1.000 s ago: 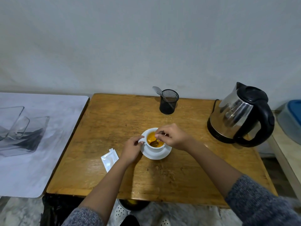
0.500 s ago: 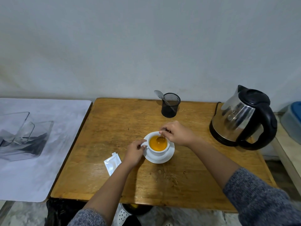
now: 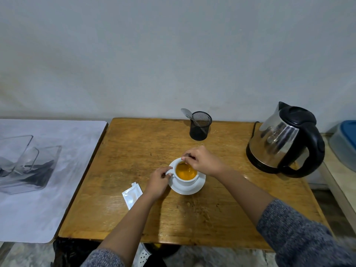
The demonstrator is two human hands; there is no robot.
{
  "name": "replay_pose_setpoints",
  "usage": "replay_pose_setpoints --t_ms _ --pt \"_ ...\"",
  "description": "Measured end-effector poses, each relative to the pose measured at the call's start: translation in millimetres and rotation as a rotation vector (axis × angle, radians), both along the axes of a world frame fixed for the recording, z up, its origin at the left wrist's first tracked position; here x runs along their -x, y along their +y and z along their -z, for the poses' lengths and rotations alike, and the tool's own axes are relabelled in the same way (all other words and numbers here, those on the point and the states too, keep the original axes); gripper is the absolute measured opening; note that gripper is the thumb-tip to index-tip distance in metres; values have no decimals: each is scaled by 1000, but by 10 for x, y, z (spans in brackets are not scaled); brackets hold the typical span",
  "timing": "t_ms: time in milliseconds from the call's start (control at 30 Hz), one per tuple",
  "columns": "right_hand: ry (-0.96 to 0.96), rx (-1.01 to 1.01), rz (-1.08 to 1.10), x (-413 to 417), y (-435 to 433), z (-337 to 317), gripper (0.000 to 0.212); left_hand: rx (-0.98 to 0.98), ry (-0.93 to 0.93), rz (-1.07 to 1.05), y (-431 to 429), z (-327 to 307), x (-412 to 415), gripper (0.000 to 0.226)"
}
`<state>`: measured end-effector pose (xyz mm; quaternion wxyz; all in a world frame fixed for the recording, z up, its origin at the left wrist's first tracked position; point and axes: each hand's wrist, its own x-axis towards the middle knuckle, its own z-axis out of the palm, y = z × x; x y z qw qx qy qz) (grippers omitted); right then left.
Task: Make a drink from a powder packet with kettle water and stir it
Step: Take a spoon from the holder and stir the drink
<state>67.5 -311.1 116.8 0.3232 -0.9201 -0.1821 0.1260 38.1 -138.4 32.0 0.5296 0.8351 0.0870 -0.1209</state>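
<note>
A white cup point(image 3: 187, 181) full of orange drink stands on a white saucer point(image 3: 189, 189) in the middle of the wooden table point(image 3: 221, 209). My left hand point(image 3: 158, 183) pinches the cup's handle on its left side. My right hand point(image 3: 202, 160) hovers over the cup's far rim, fingers closed on a spoon point(image 3: 186, 156) whose bowl is down in the drink. An opened white powder packet point(image 3: 132, 194) lies flat to the left of my left wrist. The steel kettle point(image 3: 283, 140) with a black handle sits at the table's right.
A black mesh holder point(image 3: 200, 126) with a spoon in it stands at the table's back edge. To the left is a grey mat point(image 3: 38, 199) holding clear plastic containers point(image 3: 25, 162). A blue-lidded tub point(image 3: 344, 141) sits at far right.
My right hand has carried the spoon around the cup, from its near side toward its far rim. The left hand stays on the handle. The camera has shifted slightly.
</note>
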Motion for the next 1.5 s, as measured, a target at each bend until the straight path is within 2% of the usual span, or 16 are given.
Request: replay_pose_setpoints --t_ms 200,333,533,867,1067,1200,1500 --pt "-11 90 1 7 -88 -26 25 9 -1 -8 3 5 -2 27" --pt "19 57 -11 93 -96 22 23 -12 1 -1 1 1 -1 28" --pt "-40 6 -64 134 7 81 24 -18 -11 4 -6 -7 6 28" --pt "-74 42 61 21 -30 38 25 -23 0 14 10 -33 2 29" --pt "-30 32 -7 98 -108 74 23 -6 20 -7 15 -17 -6 28" --pt "-91 37 -66 149 2 102 25 8 5 -7 4 -25 6 28" --pt "-109 43 40 53 -83 94 28 10 -5 -13 1 -18 6 28"
